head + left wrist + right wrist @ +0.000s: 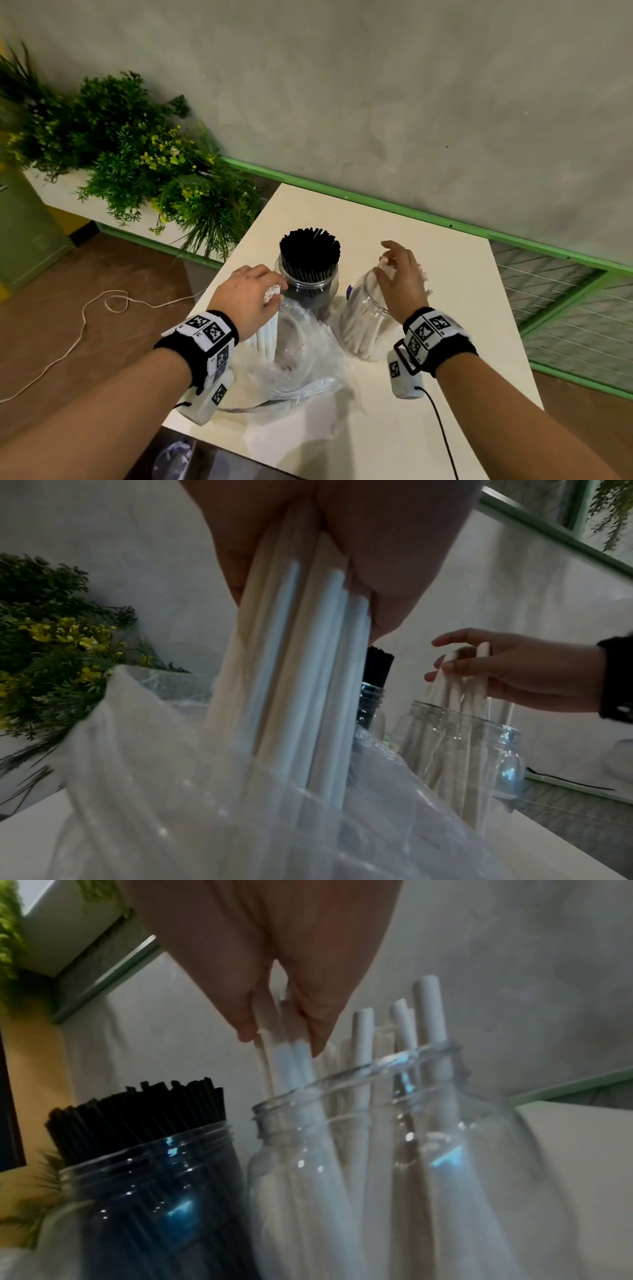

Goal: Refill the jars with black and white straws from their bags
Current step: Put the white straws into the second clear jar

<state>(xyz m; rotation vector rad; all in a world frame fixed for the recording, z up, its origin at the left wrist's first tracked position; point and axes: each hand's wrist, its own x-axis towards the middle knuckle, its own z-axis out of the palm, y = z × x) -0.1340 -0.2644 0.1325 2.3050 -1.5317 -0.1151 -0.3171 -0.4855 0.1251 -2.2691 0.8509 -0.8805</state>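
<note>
White-straw jar [368, 318]: the landmark; clear, open-mouthed, standing on the desk [445, 274], part filled with white straws [359, 1069] that lean and stick out above the rim.
Right hand [400, 277]: over the jar mouth, fingers [318, 1031] pinching a few white straws whose lower ends are already inside the jar.
Left hand [248, 294]: to the left of the jar, fingers wrapped round a bundle of white straws [291, 656] whose lower ends are still in the bag.
Plastic bag [308, 359]: clear and crumpled, on the desk to the left of the jar and nearer the person.
Black-straw jar [308, 274]: just beside the jar on its left, packed full of black straws [310, 250].
Step in hand: judged to be filling the white jar; the black one looks done.
Next move: probably let the right hand's straws drop, then lift the left bundle clear of the bag and bring it upright over the jar mouth, without tipping the straws already leaning there.
Beyond: green plants [137, 154] well off to the left.
</note>
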